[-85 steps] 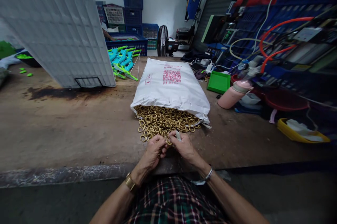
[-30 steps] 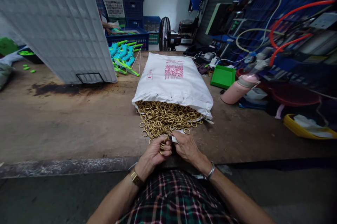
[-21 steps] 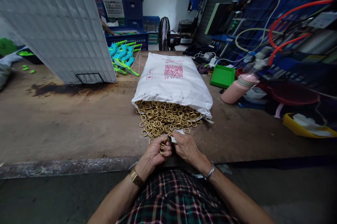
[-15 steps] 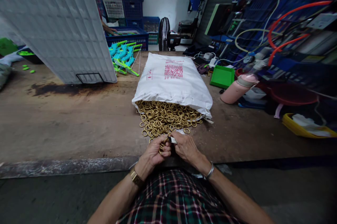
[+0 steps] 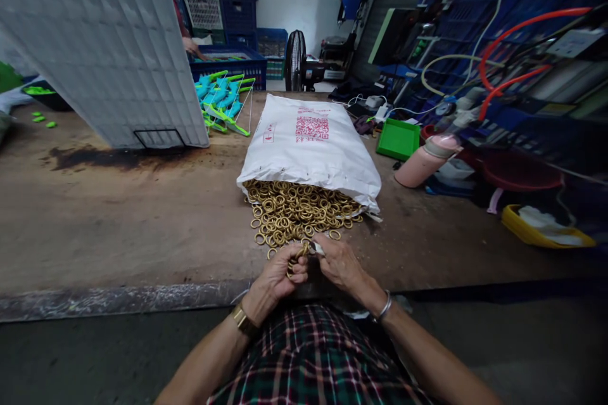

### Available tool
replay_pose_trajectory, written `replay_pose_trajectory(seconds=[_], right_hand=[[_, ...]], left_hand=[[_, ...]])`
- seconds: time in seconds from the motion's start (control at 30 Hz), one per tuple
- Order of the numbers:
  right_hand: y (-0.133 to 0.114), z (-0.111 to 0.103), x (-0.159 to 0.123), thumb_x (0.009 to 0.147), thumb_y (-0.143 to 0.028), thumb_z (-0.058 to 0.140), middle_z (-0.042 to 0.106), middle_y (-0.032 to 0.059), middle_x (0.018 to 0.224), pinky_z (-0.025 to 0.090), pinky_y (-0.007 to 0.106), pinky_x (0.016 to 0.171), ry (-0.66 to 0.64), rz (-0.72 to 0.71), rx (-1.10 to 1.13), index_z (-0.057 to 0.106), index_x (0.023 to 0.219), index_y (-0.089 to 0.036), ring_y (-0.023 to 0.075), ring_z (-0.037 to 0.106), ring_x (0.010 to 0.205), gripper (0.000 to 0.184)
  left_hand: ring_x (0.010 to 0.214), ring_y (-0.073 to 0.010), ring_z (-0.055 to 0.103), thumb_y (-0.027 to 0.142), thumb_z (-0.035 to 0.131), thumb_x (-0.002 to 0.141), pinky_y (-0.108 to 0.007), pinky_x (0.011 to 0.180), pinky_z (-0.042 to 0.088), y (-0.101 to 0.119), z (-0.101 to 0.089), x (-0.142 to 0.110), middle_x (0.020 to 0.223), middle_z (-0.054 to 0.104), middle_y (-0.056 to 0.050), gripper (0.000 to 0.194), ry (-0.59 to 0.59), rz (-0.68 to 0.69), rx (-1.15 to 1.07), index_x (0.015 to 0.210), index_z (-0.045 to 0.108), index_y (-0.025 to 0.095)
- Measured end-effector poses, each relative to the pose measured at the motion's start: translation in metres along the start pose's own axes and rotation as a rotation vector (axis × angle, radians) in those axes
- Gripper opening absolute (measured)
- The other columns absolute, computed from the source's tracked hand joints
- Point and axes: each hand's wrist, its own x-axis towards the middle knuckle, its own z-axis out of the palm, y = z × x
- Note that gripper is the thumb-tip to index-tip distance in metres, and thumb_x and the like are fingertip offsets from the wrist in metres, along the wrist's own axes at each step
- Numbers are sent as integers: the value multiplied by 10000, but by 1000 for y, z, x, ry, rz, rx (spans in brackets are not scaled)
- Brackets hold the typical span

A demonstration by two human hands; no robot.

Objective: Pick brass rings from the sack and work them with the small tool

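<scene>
A heap of gold rings (image 5: 294, 215) spills from the open mouth of a white sack (image 5: 308, 145) lying on the brown table (image 5: 118, 221). At the near edge of the heap my left hand (image 5: 280, 278) is curled shut around a few gold rings. My right hand (image 5: 339, 262) meets it fingertip to fingertip and pinches a small silvery piece (image 5: 317, 248) against those rings. A gold watch sits on my left wrist, a silver bangle on my right.
A large white grid panel (image 5: 104, 44) leans on the table at the left. Behind it lie teal and green plastic parts (image 5: 221, 101), a blue crate (image 5: 228, 66) with another person's hand. A green tray (image 5: 396, 139), pink bottle (image 5: 422, 164), yellow tray (image 5: 541, 231) and hoses crowd the right.
My hands have drawn a little nearer to me with the rings, and the left hand has closed tighter round them. The view has shifted slightly; the sack and heap have not moved.
</scene>
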Motion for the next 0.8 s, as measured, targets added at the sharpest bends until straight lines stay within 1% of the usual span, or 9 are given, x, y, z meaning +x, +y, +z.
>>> replay_pose_trajectory(seconds=[0.07, 0.17, 0.5, 0.67, 0.8], right_hand=[[-5, 3, -1, 639, -36, 368, 603, 52, 722, 285, 252, 594, -30, -14, -7, 548, 851, -164, 150, 472, 630, 306], [-9, 5, -1, 658, -42, 370, 611, 59, 714, 277, 257, 586, -67, -6, -37, 554, 838, -160, 150, 475, 617, 284], [-14, 4, -1, 679, -36, 379, 631, 67, 740, 269, 261, 580, -116, -4, -98, 563, 874, -149, 149, 497, 620, 290], [-18, 3, 0, 735, -55, 379, 652, 83, 776, 270, 264, 582, -139, 34, -152, 568, 911, -143, 155, 531, 648, 273], [-23, 2, -1, 734, -49, 382, 665, 84, 798, 269, 268, 587, -144, 69, -196, 570, 932, -148, 158, 555, 679, 290]], left_hand=[[328, 0, 281, 145, 632, 636, -104, 329, 164, 0, -1, 0, 468, 441, 61, 212, -5, 6, 6, 644, 420, 160], [333, -3, 290, 145, 627, 631, -104, 328, 156, -2, -3, 0, 467, 433, 61, 231, -18, 6, 12, 613, 398, 162], [334, -5, 290, 115, 615, 589, -104, 326, 143, 0, -5, -2, 463, 427, 62, 201, -29, -9, 12, 631, 423, 159], [335, -5, 285, 117, 612, 595, -103, 331, 148, 0, -6, -2, 461, 420, 65, 211, -34, -9, 19, 628, 409, 165], [336, -6, 288, 114, 601, 592, -101, 331, 140, -1, -7, -2, 463, 417, 66, 218, -28, -3, 22, 626, 392, 169]])
